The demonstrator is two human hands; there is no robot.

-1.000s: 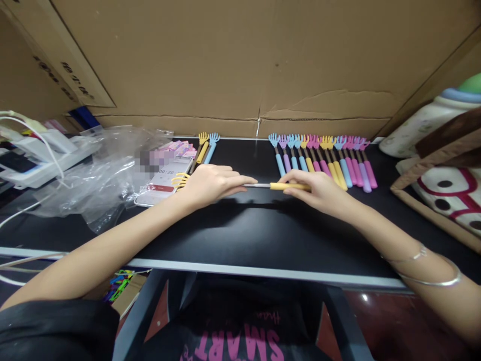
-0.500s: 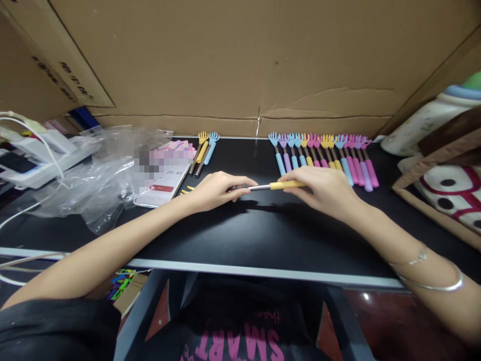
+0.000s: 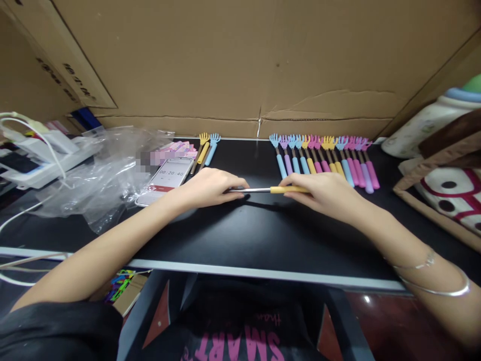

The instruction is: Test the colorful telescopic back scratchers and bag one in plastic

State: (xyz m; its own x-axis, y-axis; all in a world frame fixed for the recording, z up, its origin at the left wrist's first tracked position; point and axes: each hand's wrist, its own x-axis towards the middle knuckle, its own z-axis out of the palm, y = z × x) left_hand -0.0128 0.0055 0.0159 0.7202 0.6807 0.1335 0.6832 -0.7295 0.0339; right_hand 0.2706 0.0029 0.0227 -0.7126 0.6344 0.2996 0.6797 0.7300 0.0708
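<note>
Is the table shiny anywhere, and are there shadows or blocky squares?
In the head view, soft pale glare on the black table; head view, dark shadow below the stick; head view, bright glints on the plastic bag; head view, blocky squares by the phone.

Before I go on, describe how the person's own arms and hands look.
The left hand and right hand are ungloved. A loose black sleeve shows on the left arm, whose wrist is bare. The right arm wears a thin silvery chain bracelet and a smooth silvery bangle.
</note>
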